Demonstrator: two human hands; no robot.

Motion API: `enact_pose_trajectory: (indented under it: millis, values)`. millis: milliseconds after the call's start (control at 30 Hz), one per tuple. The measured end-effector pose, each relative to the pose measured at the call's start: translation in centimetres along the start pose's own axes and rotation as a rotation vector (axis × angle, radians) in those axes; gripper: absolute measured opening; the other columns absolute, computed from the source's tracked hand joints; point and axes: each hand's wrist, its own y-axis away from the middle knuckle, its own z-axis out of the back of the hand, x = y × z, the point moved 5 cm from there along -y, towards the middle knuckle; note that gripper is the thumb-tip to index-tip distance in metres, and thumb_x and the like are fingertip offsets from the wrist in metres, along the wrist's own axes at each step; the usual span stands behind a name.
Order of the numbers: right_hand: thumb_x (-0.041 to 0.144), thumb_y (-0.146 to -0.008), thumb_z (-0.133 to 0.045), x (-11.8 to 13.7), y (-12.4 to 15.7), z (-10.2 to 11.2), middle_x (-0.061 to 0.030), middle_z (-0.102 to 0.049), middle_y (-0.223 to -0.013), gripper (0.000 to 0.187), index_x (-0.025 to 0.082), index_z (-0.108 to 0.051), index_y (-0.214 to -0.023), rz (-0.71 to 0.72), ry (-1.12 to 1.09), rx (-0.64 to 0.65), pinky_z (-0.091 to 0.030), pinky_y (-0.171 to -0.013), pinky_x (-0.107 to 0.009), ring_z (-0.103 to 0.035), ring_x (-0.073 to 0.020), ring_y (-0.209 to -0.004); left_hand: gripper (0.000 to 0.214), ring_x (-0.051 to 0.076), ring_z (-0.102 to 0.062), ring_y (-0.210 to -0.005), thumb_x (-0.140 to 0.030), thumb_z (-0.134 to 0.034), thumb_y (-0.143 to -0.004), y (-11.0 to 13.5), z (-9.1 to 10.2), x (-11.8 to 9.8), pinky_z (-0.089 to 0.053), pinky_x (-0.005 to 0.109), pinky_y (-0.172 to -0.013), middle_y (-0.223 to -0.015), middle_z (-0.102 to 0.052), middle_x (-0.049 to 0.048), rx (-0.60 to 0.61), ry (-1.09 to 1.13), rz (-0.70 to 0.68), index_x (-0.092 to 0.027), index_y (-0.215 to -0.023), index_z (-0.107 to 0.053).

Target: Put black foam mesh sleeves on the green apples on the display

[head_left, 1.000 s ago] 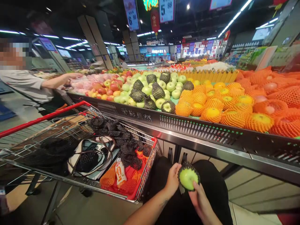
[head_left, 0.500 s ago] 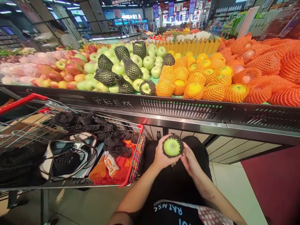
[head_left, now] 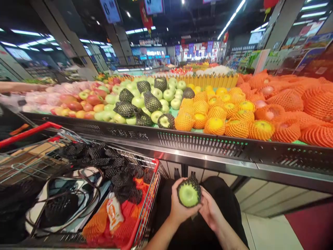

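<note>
Gleaming under strip lights [head_left: 230,19], black fruit counter [head_left: 145,133] (left hand [head_left: 179,208] and right hand [head_left: 212,210], fingers [head_left: 205,196] clasping netted apple [head_left: 189,194])

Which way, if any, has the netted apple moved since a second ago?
Yes, slightly: the netted apple, between left hand and right hand, sits nearer the cart's red corner than before.

Left hand [head_left: 179,207] and right hand [head_left: 211,209] are both bare, forearms uncovered down to the bottom frame edge. Sleeves are out of shot. Clothing behind the arms: plain black fabric, matte, soft folds, spreading wide across the lower centre of the head view. Can't tell whether it's a top, trousers or both.
</note>
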Motion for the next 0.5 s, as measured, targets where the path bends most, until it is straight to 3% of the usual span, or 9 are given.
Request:
enact_pose_trajectory:
  millis: [100,200,333,433,500]
  values:
    - [0.042,-0.072,-0.079,0.4,-1.7,1.0,-0.0012,-0.077,-0.091,0.027,0.025,-0.072,-0.092,0.019,0.085,-0.041,-0.053,-0.082,-0.037,-0.07,-0.0252,-0.092,0.091,0.037,-0.055,-0.123,-0.038,-0.087,-0.055,0.0,-0.2,1.6,-0.049,0.057,-0.102,-0.135,-0.05,0.017,0.123,-0.21,0.037,-0.024,-0.132,-0.042]
    - [0.036,-0.067,-0.085,1.3,-3.6,0.6,0.0014,-0.073,-0.081,0.023,0.024,-0.072,-0.082,0.173,0.254,-0.035,-0.051,-0.072,-0.028,-0.067,-0.0199,-0.08,0.086,0.038,-0.053,-0.125,-0.025,-0.083,-0.056,-0.2,0.2,3.0,-0.05,0.058,-0.102,-0.138,-0.048,0.0162,0.083,-0.426,0.038,-0.024,-0.133,-0.045]
    - [0.036,-0.063,-0.087,0.8,-6.5,-0.2,0.0037,-0.065,-0.065,0.023,0.023,-0.069,-0.068,0.285,0.356,0.02,-0.047,-0.066,-0.026,-0.061,-0.0171,-0.067,0.067,0.034,-0.063,-0.11,-0.02,-0.074,-0.062,-0.5,0.9,4.6,-0.057,0.055,-0.093,-0.118,-0.062,0.0128,0.016,-0.542,-0.042,-0.023,-0.125,-0.051]
    - [0.049,-0.059,-0.085,-1.5,-9.7,2.2,0.0019,-0.07,-0.075,0.031,0.027,-0.071,-0.076,0.227,0.268,-0.02,-0.05,-0.07,-0.033,-0.067,-0.0223,-0.075,0.066,0.033,-0.066,-0.103,-0.024,-0.072,-0.063,-1.8,2.1,4.4,-0.059,0.052,-0.087,-0.113,-0.064,0.0124,-0.097,-0.552,-0.128,-0.022,-0.125,-0.048]
    - [0.064,-0.052,-0.081,-4.4,-12.1,4.8,-0.0002,-0.07,-0.065,0.042,0.028,-0.069,-0.071,0.061,0.283,-0.099,-0.049,-0.062,-0.039,-0.068,-0.0271,-0.065,0.067,0.032,-0.066,-0.103,-0.027,-0.072,-0.065,-4.0,3.2,2.3,-0.058,0.051,-0.086,-0.114,-0.062,0.0124,-0.217,-0.502,-0.206,-0.023,-0.126,-0.044]
